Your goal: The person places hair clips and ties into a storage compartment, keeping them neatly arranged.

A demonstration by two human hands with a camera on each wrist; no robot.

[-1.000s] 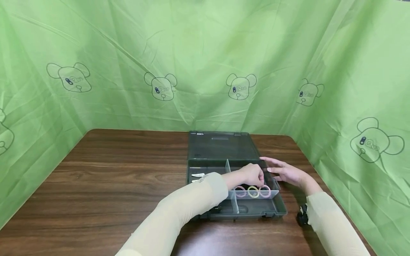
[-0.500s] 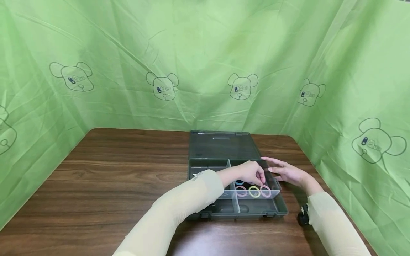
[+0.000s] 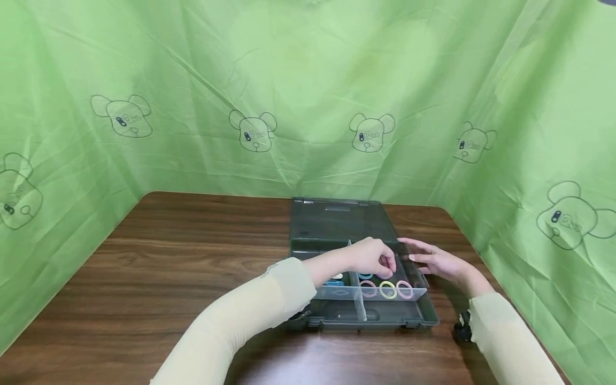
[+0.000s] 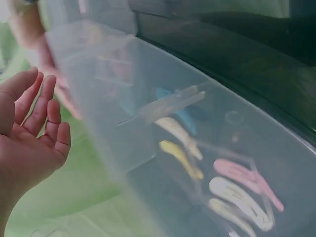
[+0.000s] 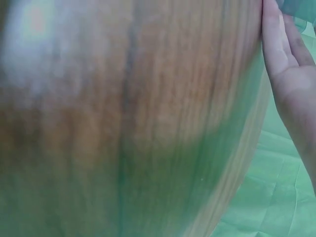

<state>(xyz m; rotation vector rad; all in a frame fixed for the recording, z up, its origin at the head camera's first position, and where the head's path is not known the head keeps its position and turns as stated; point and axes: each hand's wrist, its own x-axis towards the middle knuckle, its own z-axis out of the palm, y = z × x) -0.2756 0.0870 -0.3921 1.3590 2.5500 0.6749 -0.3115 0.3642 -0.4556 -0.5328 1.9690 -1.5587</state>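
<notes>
A dark translucent compartment box [image 3: 423,313] lies with its lid [image 3: 341,220] folded back. My left hand [image 3: 372,258] reaches over the back right compartment, fingers bent down close to a pale purple ring [image 3: 385,276]. In the left wrist view the fingers [image 4: 37,118] are loosely bent, and nothing shows between them and the thumb. A blue ring [image 3: 366,276], pink rings [image 3: 405,290] and a yellow ring [image 3: 387,290], like hair ties, lie along the compartment. My right hand [image 3: 445,263] rests at the box's right side, fingers extended. Its fingertips are partly hidden in the right wrist view.
Snap hair clips in pink [image 4: 242,177], white [image 4: 239,200], yellow [image 4: 180,158] and blue lie in the neighbouring compartment. Clear dividers [image 3: 358,302] stand between the compartments. A green curtain [image 3: 308,107] surrounds the brown wooden table [image 3: 192,256].
My left hand has shifted slightly left over the rings, uncovering more of the blue and purple ones. My right hand stays beside the box. The head view has turned a little left.
</notes>
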